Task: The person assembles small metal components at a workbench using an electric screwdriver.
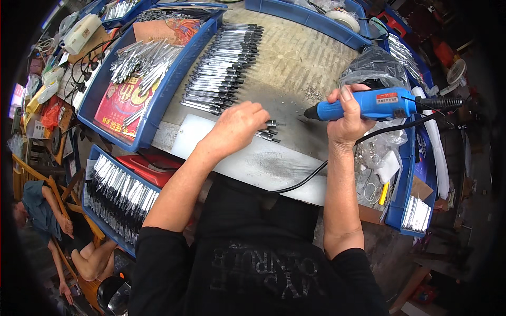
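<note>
My right hand is wrapped around a blue electric screwdriver. The tool lies level above the table, its black nose pointing left and its cable at the right end. My left hand is closed, fingers curled down at the table's near part. Silver pen-like rods with black ends stick out beside and below its fingertips; what the fingers grip is hidden. Just beyond this hand, a long row of similar silver-and-black rods lies side by side on the worktable.
A blue tray of loose silver rods stands left; another blue bin of rods sits lower left. Small metal bits lie near the screwdriver's nose. Plastic bags and a yellow-handled tool are at right. Another person sits far left.
</note>
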Motion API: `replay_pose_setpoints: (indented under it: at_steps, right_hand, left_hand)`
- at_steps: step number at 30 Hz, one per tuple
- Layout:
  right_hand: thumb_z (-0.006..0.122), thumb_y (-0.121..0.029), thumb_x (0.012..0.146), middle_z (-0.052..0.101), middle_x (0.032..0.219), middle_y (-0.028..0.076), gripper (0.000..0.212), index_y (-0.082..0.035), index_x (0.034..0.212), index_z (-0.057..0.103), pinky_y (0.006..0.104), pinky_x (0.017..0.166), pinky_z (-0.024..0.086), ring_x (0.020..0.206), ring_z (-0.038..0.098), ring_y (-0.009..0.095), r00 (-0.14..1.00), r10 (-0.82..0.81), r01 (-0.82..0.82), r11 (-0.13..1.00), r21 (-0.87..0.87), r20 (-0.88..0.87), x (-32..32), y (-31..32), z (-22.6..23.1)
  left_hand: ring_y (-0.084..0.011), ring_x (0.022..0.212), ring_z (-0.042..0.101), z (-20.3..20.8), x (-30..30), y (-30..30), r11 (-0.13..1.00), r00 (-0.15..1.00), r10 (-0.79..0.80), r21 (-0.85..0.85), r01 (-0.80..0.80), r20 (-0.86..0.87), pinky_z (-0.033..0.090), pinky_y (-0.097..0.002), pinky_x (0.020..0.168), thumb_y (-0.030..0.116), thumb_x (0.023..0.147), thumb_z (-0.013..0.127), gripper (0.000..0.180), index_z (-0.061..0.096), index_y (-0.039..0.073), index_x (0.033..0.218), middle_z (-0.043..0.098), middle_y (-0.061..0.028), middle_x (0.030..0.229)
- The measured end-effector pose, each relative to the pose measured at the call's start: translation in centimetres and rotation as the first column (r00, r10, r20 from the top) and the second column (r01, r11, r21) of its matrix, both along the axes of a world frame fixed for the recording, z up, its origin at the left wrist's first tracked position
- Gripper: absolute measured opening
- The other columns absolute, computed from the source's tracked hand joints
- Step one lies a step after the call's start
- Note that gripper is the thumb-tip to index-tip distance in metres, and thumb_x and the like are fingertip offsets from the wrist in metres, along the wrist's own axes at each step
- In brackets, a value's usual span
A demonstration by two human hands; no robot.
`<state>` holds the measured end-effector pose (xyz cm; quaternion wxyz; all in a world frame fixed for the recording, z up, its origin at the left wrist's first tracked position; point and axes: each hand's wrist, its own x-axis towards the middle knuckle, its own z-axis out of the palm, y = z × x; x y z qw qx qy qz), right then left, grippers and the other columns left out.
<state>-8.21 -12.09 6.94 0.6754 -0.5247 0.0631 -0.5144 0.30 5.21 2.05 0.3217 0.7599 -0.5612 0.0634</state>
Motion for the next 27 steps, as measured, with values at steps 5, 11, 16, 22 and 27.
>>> replay_pose_setpoints:
  at_steps: [5, 11, 16, 22, 27]
  right_hand:
    - [0.063, -0.003, 0.066, 0.051, 0.067, 0.009, 0.029, 0.003, 0.088, 0.046, 0.03, 0.054, 0.046, 0.053, 0.053, 0.018, 0.999, -0.027, 0.025, 0.998, 0.066, 0.02, -0.3, -1.0, -1.0]
    - [0.061, -0.002, 0.066, 0.051, 0.068, 0.01, 0.028, 0.004, 0.089, 0.046, 0.0307, 0.054, 0.045, 0.053, 0.053, 0.019, 0.999, -0.031, 0.027, 0.994, 0.103, 0.036, -0.6, -1.1, -1.6]
    - [0.061, -0.001, 0.066, 0.05, 0.07, 0.011, 0.029, 0.004, 0.091, 0.046, 0.0317, 0.054, 0.045, 0.055, 0.052, 0.02, 0.998, 0.015, -0.023, 0.99, 0.137, 0.064, -0.9, -1.4, -1.9]
    - [0.061, -0.002, 0.067, 0.051, 0.071, 0.011, 0.026, 0.003, 0.089, 0.047, 0.0322, 0.054, 0.045, 0.055, 0.053, 0.021, 0.999, -0.002, -0.004, 0.992, 0.129, 0.044, -0.9, -1.7, -2.1]
    - [0.061, -0.003, 0.066, 0.05, 0.071, 0.01, 0.026, 0.003, 0.088, 0.048, 0.0319, 0.053, 0.045, 0.055, 0.053, 0.021, 0.999, 0.002, -0.007, 0.993, 0.116, 0.043, -0.9, -1.6, -2.0]
  left_hand:
    - [-0.0238, 0.072, 0.052, -0.4, -1.1, 1.3, 0.993, 0.995, -0.021, 0.122, 0.009, 0.099, 0.043, -0.0339, 0.064, 0.007, 0.068, 0.061, 0.014, 0.055, 0.004, 0.08, 0.051, -0.0065, 0.073]
    - [-0.0223, 0.075, 0.051, -0.5, -1.8, 1.6, 0.989, 0.99, -0.011, 0.146, -0.01, 0.141, 0.042, -0.0328, 0.067, 0.008, 0.069, 0.06, 0.014, 0.056, 0.004, 0.082, 0.053, -0.0052, 0.076]
    - [-0.0227, 0.076, 0.053, -0.2, -1.9, 2.0, 1.0, 0.995, 0.006, -0.013, -0.005, 0.098, 0.041, -0.033, 0.067, 0.006, 0.064, 0.066, 0.02, 0.056, 0.003, 0.082, 0.054, -0.0064, 0.078]
    - [-0.0259, 0.074, 0.054, -0.5, 1.7, 5.4, 0.961, 0.952, 0.263, -0.124, -0.245, 0.158, 0.044, -0.0355, 0.063, 0.004, 0.066, 0.064, 0.017, 0.056, 0.002, 0.081, 0.056, -0.0091, 0.078]
    - [-0.0253, 0.079, 0.053, -0.5, 4.3, 6.8, 0.925, 0.902, 0.368, 0.012, -0.38, 0.225, 0.043, -0.0348, 0.069, 0.005, 0.068, 0.063, 0.017, 0.056, 0.003, 0.084, 0.057, -0.0078, 0.083]
